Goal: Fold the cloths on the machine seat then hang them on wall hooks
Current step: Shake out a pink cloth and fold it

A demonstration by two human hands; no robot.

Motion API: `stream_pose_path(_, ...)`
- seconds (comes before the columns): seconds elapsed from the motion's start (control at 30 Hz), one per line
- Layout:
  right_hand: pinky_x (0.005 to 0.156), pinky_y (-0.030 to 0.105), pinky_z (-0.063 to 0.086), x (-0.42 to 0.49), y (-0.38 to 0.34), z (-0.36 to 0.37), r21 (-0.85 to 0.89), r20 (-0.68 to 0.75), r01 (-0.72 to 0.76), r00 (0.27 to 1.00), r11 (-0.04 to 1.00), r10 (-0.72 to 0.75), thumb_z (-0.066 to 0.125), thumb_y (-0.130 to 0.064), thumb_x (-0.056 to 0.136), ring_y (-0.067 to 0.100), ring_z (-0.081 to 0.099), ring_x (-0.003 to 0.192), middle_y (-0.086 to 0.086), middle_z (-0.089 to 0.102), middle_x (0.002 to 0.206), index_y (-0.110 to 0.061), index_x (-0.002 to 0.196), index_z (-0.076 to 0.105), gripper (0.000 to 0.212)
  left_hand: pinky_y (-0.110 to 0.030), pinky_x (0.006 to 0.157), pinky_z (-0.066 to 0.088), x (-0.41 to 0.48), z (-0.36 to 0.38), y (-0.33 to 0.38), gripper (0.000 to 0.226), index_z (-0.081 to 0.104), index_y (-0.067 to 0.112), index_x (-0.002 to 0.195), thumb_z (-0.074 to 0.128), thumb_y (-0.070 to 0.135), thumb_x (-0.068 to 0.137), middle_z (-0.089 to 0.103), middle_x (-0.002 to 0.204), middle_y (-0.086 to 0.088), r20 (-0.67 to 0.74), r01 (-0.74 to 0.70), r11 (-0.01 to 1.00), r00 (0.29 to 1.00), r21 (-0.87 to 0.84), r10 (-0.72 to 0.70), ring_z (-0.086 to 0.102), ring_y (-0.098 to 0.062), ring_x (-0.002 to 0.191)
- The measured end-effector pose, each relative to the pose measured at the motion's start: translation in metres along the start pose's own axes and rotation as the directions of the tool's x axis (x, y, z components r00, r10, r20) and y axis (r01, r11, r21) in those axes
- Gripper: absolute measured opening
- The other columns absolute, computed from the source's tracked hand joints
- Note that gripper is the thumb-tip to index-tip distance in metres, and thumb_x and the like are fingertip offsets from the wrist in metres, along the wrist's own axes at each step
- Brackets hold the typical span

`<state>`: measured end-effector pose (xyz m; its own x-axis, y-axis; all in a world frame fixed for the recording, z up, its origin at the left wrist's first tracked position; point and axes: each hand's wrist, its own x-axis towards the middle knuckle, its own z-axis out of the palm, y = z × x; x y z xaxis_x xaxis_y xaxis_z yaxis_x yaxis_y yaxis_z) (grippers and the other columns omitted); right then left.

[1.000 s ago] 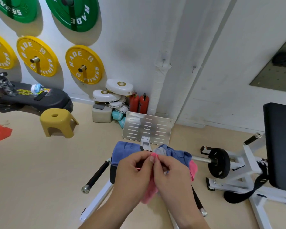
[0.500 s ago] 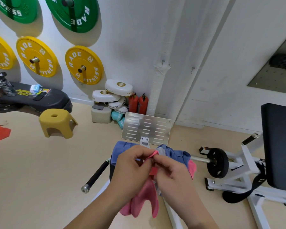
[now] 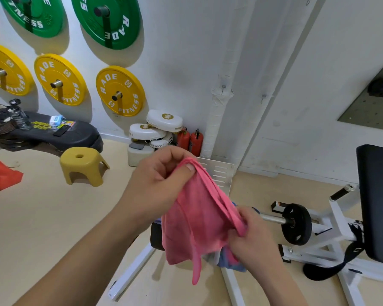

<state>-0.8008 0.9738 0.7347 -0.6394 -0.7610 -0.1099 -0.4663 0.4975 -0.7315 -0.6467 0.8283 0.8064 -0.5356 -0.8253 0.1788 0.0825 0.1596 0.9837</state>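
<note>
A pink cloth (image 3: 192, 219) hangs in the air between both hands, doubled over. My left hand (image 3: 157, 184) pinches its upper corner, raised above the machine. My right hand (image 3: 250, 235) grips the lower end of the same top edge, lower and to the right. Behind the pink cloth, a bit of blue cloth (image 3: 227, 260) lies on the black machine seat (image 3: 156, 236), mostly hidden. Two small wall hooks (image 3: 223, 86) (image 3: 263, 96) stick out of the white wall above.
The silver foot plate (image 3: 219, 173) stands behind the seat. A black weight disc on a bar (image 3: 296, 226) and a black backrest (image 3: 378, 202) are at right. A yellow stool (image 3: 81, 164), white pads (image 3: 161, 127) and red bottles (image 3: 190, 140) sit by the wall.
The pink cloth has been lifted off the seat. My left hand rose with one corner while my right hand slid down and right along the edge, spreading the cloth.
</note>
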Motion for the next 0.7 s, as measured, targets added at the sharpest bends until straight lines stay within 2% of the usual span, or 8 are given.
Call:
stream_pose_path(0.17, 0.067, 0.033, 0.051, 0.003, 0.026, -0.023, 0.132, -0.068, -0.049, 0.996, 0.990, 0.058, 0.061, 0.001, 0.085, 0.008, 0.064, 0.071, -0.012, 0.072, 0.076, -0.032, 0.083, 0.071, 0.035, -0.026, 0.076, 0.051, 0.007, -0.015, -0.023, 0.027, 0.075, 0.029, 0.088, 0.063, 0.007, 0.099, 0.074, 0.080, 0.008, -0.097, 0.066, 0.998, 0.993, -0.012, -0.067, 0.065, -0.006, 0.076)
stream_pose_path(0.3, 0.079, 0.043, 0.055, 0.009, 0.049, -0.035, 0.374, -0.040, -0.054, 0.996, 0.926, 0.074, 0.076, -0.030, 0.090, 0.026, 0.068, 0.087, -0.001, 0.076, 0.083, -0.026, 0.089, 0.079, 0.006, -0.028, 0.075, 0.050, 0.012, -0.023, -0.045, 0.023, 0.074, 0.026, 0.091, 0.062, 0.010, 0.100, 0.073, 0.082, 0.002, -0.108, 0.174, 0.985, 0.979, -0.007, -0.173, 0.064, -0.012, 0.080)
stream_pose_path(0.37, 0.078, 0.043, 0.051, 0.011, 0.056, -0.044, 0.549, -0.065, -0.027, 0.995, 0.835, 0.075, 0.082, -0.062, 0.071, 0.025, 0.062, 0.081, 0.004, 0.071, 0.082, -0.018, 0.090, 0.078, 0.049, -0.024, 0.073, 0.049, 0.010, -0.027, -0.050, 0.025, 0.074, 0.027, 0.091, 0.061, 0.008, 0.100, 0.073, 0.084, 0.002, -0.086, 0.155, 0.988, 0.984, -0.002, -0.155, 0.063, -0.011, 0.081)
stream_pose_path(0.43, 0.076, 0.036, 0.050, 0.015, 0.055, -0.055, 0.673, -0.105, 0.019, 0.992, 0.739, 0.070, 0.084, -0.075, 0.055, 0.018, 0.061, 0.080, 0.005, 0.069, 0.082, -0.016, 0.088, 0.076, 0.068, -0.020, 0.072, 0.048, 0.010, -0.028, -0.050, 0.028, 0.072, 0.027, 0.092, 0.058, 0.004, 0.101, 0.072, 0.084, 0.003, -0.040, 0.113, 0.993, 0.993, -0.028, -0.114, 0.062, -0.006, 0.078)
stream_pose_path(0.5, 0.079, 0.034, 0.056, 0.020, 0.049, -0.060, 0.753, -0.092, -0.002, 0.990, 0.658, 0.108, 0.087, -0.069, 0.055, 0.017, 0.070, 0.087, 0.008, 0.076, 0.091, -0.017, 0.087, 0.079, 0.062, -0.030, 0.078, 0.051, 0.014, -0.026, -0.055, 0.029, 0.070, 0.027, 0.093, 0.055, 0.003, 0.102, 0.068, 0.079, 0.005, -0.002, 0.135, 0.991, 0.991, -0.025, -0.135, 0.059, -0.007, 0.076)
stream_pose_path(0.57, 0.084, 0.038, 0.056, 0.024, 0.045, -0.059, 0.765, -0.115, -0.033, 0.976, 0.644, 0.187, 0.083, -0.051, 0.069, 0.021, 0.072, 0.094, 0.008, 0.079, 0.094, -0.014, 0.090, 0.079, 0.043, -0.051, 0.090, 0.056, 0.019, -0.023, -0.063, 0.027, 0.069, 0.028, 0.096, 0.055, 0.005, 0.103, 0.068, 0.079, 0.005, 0.015, 0.181, 0.983, 0.983, 0.027, -0.181, 0.060, -0.010, 0.077)
stream_pose_path(0.63, 0.082, 0.039, 0.053, 0.027, 0.046, -0.059, 0.683, -0.232, -0.015, 0.943, 0.730, 0.237, 0.076, -0.033, 0.085, 0.021, 0.067, 0.089, 0.006, 0.077, 0.085, -0.014, 0.088, 0.078, 0.020, -0.055, 0.095, 0.055, 0.021, -0.018, -0.070, 0.025, 0.070, 0.027, 0.100, 0.055, 0.007, 0.103, 0.072, 0.079, 0.005, 0.024, 0.184, 0.979, 0.982, 0.085, -0.187, 0.064, -0.012, 0.079)
stream_pose_path(0.7, 0.074, 0.035, 0.047, 0.029, 0.049, -0.064, 0.554, -0.352, 0.032, 0.914, 0.832, 0.200, 0.072, -0.025, 0.093, 0.015, 0.059, 0.075, 0.008, 0.070, 0.076, -0.018, 0.081, 0.077, 0.015, -0.050, 0.092, 0.058, 0.022, -0.016, -0.073, 0.025, 0.071, 0.031, 0.107, 0.056, 0.011, 0.104, 0.078, 0.086, 0.001, 0.028, 0.169, 0.981, 0.985, 0.096, -0.172, 0.069, -0.015, 0.083)
